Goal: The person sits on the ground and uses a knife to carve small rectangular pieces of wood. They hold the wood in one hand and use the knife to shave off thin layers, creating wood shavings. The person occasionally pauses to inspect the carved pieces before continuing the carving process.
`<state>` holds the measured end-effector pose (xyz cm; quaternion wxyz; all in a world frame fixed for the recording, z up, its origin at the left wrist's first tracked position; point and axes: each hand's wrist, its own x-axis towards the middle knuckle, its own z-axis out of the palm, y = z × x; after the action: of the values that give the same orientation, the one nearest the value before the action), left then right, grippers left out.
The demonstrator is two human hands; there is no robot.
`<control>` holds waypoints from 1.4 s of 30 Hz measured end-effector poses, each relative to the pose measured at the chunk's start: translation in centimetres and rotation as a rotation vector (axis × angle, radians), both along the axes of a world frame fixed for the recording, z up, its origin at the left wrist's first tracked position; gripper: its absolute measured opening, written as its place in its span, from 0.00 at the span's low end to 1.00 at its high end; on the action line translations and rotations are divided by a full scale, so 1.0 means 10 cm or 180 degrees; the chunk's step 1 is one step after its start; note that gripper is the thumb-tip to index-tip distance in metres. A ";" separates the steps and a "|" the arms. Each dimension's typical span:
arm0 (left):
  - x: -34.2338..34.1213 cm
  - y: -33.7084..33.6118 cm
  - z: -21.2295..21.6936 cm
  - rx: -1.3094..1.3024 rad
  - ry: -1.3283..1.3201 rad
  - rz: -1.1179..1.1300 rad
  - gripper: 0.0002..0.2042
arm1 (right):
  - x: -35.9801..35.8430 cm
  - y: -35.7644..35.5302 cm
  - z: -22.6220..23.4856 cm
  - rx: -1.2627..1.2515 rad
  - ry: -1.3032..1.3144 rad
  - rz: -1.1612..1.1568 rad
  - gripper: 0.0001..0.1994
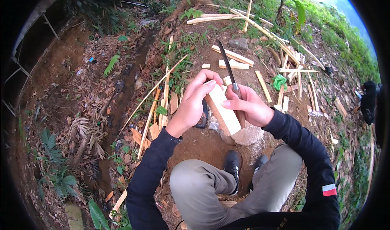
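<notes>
"Well, where was the wood block [223, 110]?"

"Between both hands: the left hand [193, 100] gripped its upper end, while the right hand [254, 107] clasped the knife [227, 63] by its handle, thumb against the block."

"How far along, then?"

"Roughly squared, I judged, with cut strips [263, 86] lying beyond. The blade pointed up, clear of the wood; how much work remained, I couldn't tell."

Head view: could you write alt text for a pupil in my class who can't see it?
A person's left hand holds a pale wood block while the right hand grips a knife, its dark blade pointing up and away from the body. Wood strips lie scattered on the ground beyond and to both sides.
</notes>
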<state>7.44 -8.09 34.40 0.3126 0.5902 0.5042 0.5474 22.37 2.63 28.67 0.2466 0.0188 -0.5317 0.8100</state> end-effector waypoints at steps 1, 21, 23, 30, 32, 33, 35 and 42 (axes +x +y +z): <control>0.00 0.00 0.02 0.0022 -0.0021 -0.0083 0.11 | 0.02 -0.02 0.04 0.0076 -0.0083 -0.0006 0.17; -0.18 0.58 -1.91 0.0407 0.0827 0.1243 0.24 | -0.38 0.69 -0.97 -0.1169 -0.1159 -0.1006 0.12; -0.19 0.64 -2.21 -0.0049 0.0799 0.1301 0.20 | -0.24 0.75 -1.28 -0.1210 -0.1565 -0.0953 0.13; -0.43 0.66 -2.40 -0.0954 0.1512 0.0237 0.14 | 0.68 0.56 -2.23 -0.0214 -0.3122 -0.1020 0.25; -0.44 0.65 -2.42 -0.0986 0.2130 -0.0042 0.16 | 0.75 0.42 -2.34 0.0092 -0.3224 -0.1106 0.27; -0.43 0.68 -2.39 -0.1146 0.2190 -0.0100 0.17 | 0.77 0.41 -2.33 0.0282 -0.3262 -0.1122 0.28; -0.33 0.74 -2.35 -0.1470 0.2296 -0.0264 0.18 | 0.82 0.35 -2.34 0.1101 -0.3137 -0.1477 0.26; -0.13 0.73 -2.27 -0.1357 0.2722 -0.0236 0.18 | 0.67 0.07 -2.53 0.0605 -0.2901 -0.1985 0.23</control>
<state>6.10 -0.75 11.67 0.2106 0.7028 0.6672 0.1284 29.10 3.31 3.34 0.2171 -0.4692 -0.6355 0.5735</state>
